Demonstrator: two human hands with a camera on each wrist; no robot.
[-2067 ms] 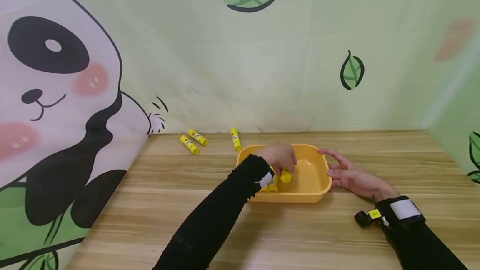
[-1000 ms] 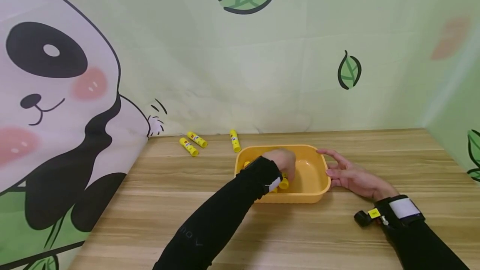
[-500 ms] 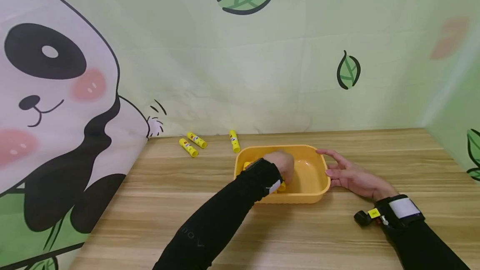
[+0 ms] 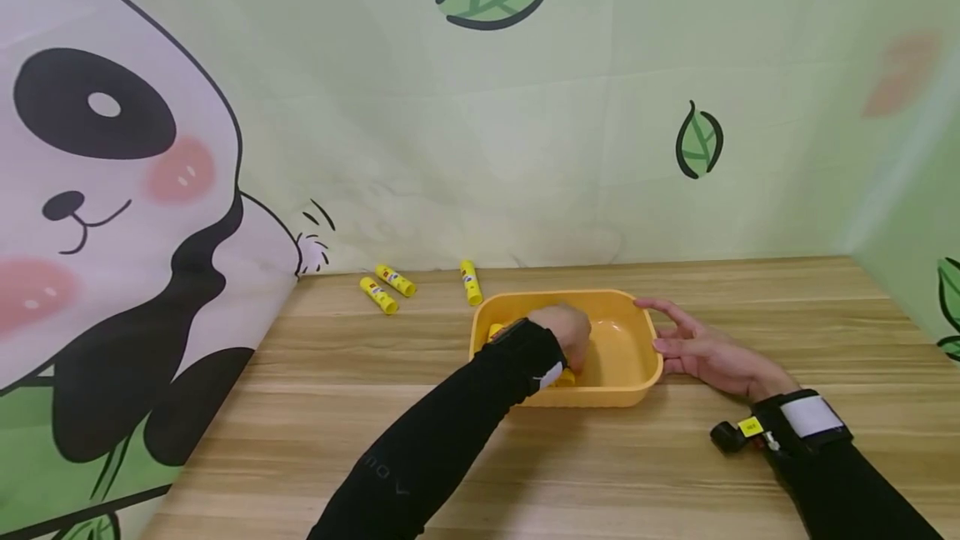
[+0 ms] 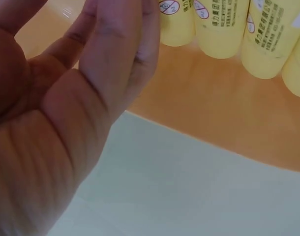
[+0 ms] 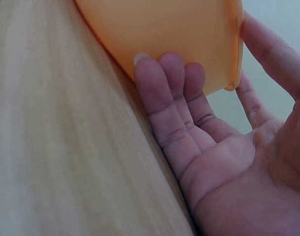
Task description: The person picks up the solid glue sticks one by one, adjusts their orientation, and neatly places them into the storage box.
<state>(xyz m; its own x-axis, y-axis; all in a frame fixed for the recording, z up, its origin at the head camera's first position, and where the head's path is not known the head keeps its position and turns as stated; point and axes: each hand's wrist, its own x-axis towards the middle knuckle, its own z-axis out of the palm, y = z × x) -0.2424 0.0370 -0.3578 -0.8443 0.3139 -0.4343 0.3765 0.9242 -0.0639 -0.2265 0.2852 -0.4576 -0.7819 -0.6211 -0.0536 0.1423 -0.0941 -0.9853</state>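
In the head view, my left hand (image 4: 564, 330) reaches down into an orange plastic basin (image 4: 555, 397), bent over a yellow glue stick (image 4: 566, 376). In the left wrist view, several glue sticks (image 5: 220, 29) stand side by side along the basin wall. My left fingers (image 5: 113, 54) overlap the edge of the end stick (image 5: 178, 29); their tips are out of that frame. At the basin's right end, my right hand (image 4: 708, 354) rests against the outside. In the right wrist view, three fingertips (image 6: 152, 81) touch the outer wall, and the thumb lies at the rim.
Two glue sticks (image 4: 378, 295) lie near each other on the wooden table (image 4: 337, 407), towards the back left. Another glue stick (image 4: 471, 282) lies just behind the basin's left corner. A printed panda and leaf backdrop (image 4: 525, 148) rises along the table's rear edge.
My left hand has gone lower into the basin and the glue stick under it has moved down towards the near wall. The right hand keeps its place at the basin's end.
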